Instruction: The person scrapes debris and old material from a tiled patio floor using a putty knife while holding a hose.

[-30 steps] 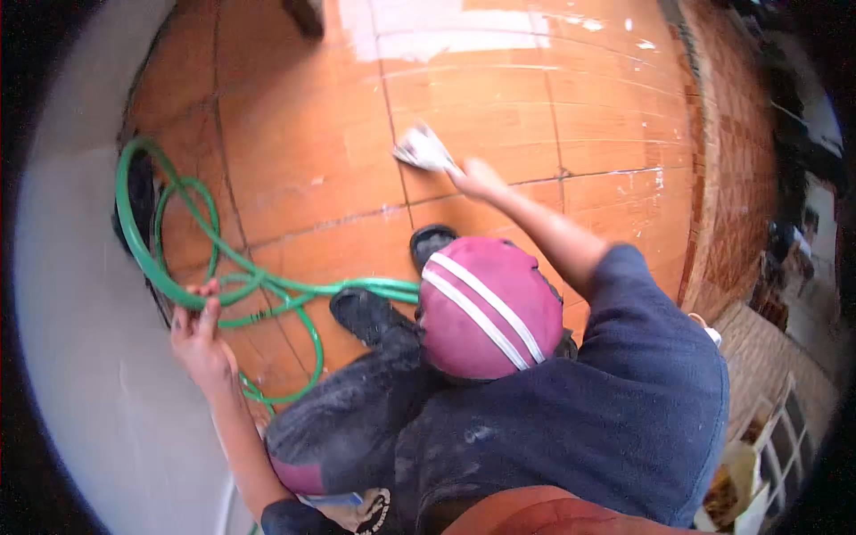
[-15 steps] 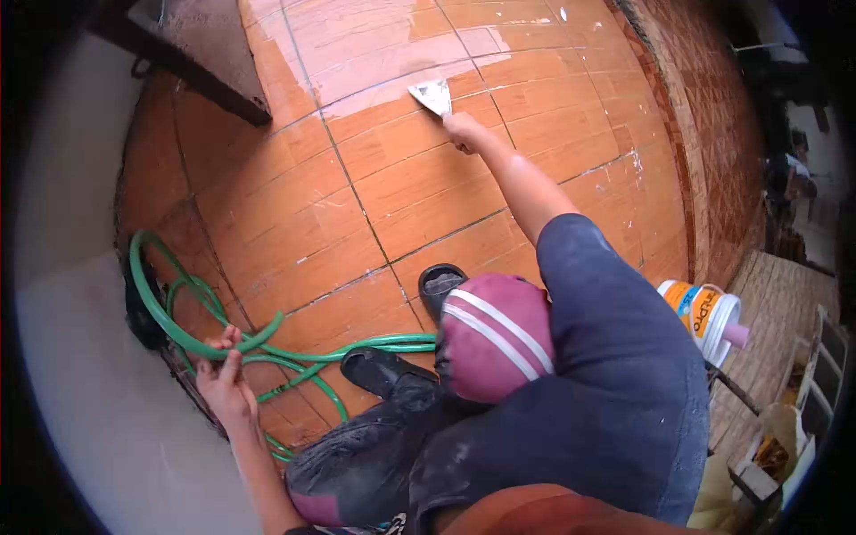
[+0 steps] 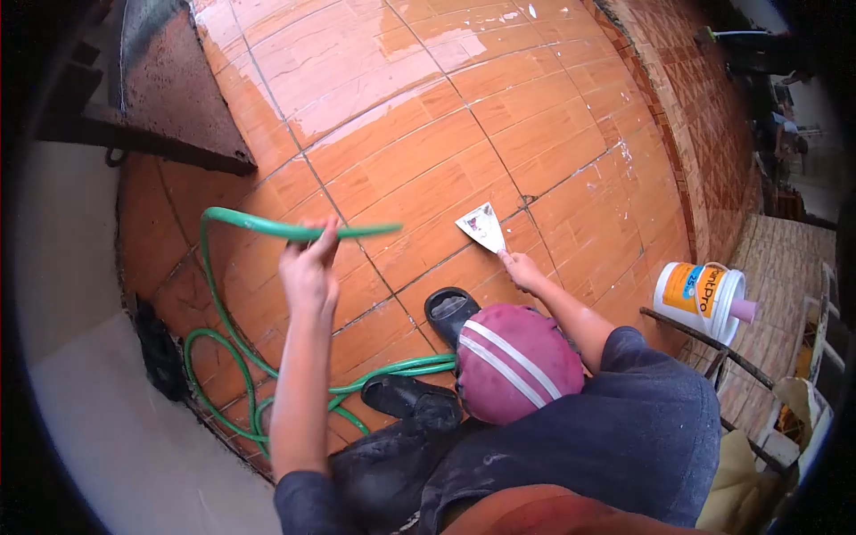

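- The tiled floor fills most of the view: orange tiles with pale grout lines, and a shiny patch, perhaps wet, at its far end.
- A dark slab lies on the floor's far left corner, well apart from both hands.
- The green hose coils over the near left part of the floor, beside the pale wall. One loop is lifted off the tiles, and a lower run passes just beside the black sandals.
- A white bucket with a printed label stands just off the floor's right edge, near the elbow of the scraper arm.
- The left hand is closed around the raised hose loop, holding it up above the floor.
- The right hand grips the handle of a scraper, whose smeared blade rests flat on a tile by a grout line near the floor's middle.
- As I judge it, the slack hose by the feet could catch a sandal and trip the person, or swing across the tiles near the scraper blade and drag dirt there.
- The shiny far patch may be slippery underfoot.
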Tool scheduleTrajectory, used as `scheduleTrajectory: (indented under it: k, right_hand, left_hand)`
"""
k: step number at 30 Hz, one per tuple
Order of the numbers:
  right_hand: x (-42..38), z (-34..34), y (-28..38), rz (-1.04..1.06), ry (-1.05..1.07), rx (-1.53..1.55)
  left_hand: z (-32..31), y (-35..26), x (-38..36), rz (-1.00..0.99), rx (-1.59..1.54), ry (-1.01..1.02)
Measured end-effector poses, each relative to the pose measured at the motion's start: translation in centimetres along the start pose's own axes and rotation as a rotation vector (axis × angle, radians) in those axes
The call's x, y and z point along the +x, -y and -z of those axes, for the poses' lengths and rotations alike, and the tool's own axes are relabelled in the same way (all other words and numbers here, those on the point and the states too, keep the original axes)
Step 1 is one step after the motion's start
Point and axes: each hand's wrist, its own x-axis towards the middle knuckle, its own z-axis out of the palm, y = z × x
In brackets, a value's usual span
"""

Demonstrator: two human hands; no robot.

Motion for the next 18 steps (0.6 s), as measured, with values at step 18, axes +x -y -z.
scheduleTrajectory:
  k: [18]
  right_hand:
    - [-1.2, 11.7, -5.7, -0.186, -0.245, 0.18]
  left_hand:
    - [-5.3, -0.6, 7.6, 0.017, -0.394, 0.222]
